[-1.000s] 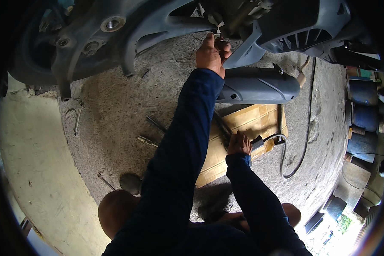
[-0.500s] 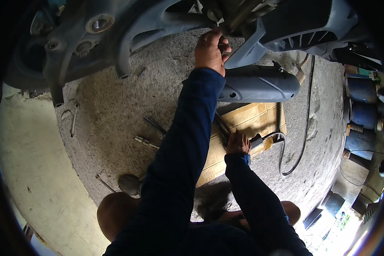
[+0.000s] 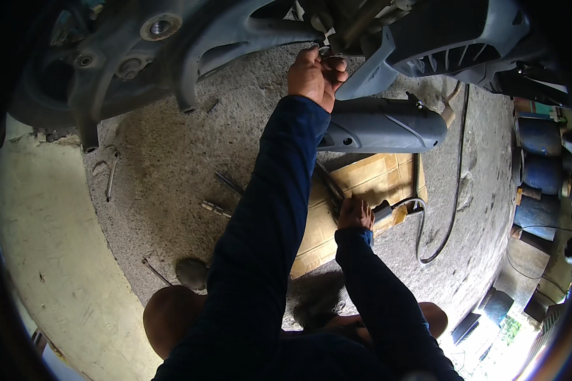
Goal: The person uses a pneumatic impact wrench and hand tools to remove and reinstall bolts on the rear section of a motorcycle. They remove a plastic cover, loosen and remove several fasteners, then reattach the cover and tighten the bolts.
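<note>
My left hand [image 3: 314, 79] reaches up to the underside of a grey motorbike frame [image 3: 235, 38]. Its thumb and fingers are closed together beside a small metal fitting there; what they pinch is too small to make out. Lower down and to the right, my right hand [image 3: 356, 214] is wrapped around a dark corded tool [image 3: 382, 210], most of which it hides. A black cable [image 3: 421, 238] runs out of the tool's end. Under that hand lies a piece of brown cardboard [image 3: 375, 178]. Between the two hands, a grey muffler-like cylinder [image 3: 388, 125] lies crosswise.
On the rough concrete floor [image 3: 152, 152] at left lie a socket tool [image 3: 217, 208], a dark rod [image 3: 229, 184] and a thin wrench [image 3: 112, 178]. A round dark object [image 3: 191, 273] sits by my left knee. Blue drums [image 3: 540, 171] stand along the far right; a pale ledge [image 3: 51, 254] borders the left.
My left hand has dropped slightly from the fitting, its fingers turned more toward the right. The view of the frame has shifted a little. My right hand stays on the corded tool.
</note>
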### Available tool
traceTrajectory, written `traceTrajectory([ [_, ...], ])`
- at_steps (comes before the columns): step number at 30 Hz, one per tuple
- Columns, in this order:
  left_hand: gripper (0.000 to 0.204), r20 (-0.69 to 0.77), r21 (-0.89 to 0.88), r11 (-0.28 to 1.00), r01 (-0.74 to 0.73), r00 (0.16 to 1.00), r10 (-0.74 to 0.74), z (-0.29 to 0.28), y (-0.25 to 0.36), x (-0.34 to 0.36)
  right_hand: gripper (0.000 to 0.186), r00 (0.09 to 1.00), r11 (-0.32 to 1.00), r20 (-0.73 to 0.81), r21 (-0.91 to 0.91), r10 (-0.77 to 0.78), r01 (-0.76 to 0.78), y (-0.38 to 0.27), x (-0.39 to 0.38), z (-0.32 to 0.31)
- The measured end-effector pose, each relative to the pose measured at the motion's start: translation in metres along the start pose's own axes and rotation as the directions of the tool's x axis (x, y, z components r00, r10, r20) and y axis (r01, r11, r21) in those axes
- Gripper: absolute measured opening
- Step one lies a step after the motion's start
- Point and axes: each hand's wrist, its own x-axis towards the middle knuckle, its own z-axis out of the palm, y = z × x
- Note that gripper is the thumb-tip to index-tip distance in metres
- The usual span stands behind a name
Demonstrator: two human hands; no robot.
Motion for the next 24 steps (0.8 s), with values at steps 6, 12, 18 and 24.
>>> traceTrajectory([
  [6, 0.019, -0.039, 0.07, 0.995, -0.074, 0.996, 0.077, -0.002, -0.003, 0.003, 0.031, 0.999, 1.0, 0.038, -0.007, 0.024, -0.023, 0.001, 0.0, 0.0],
  [12, 0.02, 0.02, -0.023, 1.0, 0.001, 1.0, -0.001, -0.006, 0.001, -0.001, 0.03, 1.0, 1.0, 0.012, -0.003, 0.01, -0.01, 0.003, -0.001, 0.002],
  [18, 0.024, -0.076, 0.32, 0.932, -0.17, 0.976, 0.204, 0.009, -0.001, -0.001, 0.029, 0.999, 1.0, -0.024, -0.007, -0.021, 0.021, 0.0, 0.0, 0.001],
  [24, 0.027, 0.006, -0.079, 0.983, 0.164, 0.986, -0.164, -0.013, 0.001, -0.017, 0.028, 0.999, 0.999, -0.019, -0.018, -0.032, 0.032, 0.0, 0.001, 0.0],
])
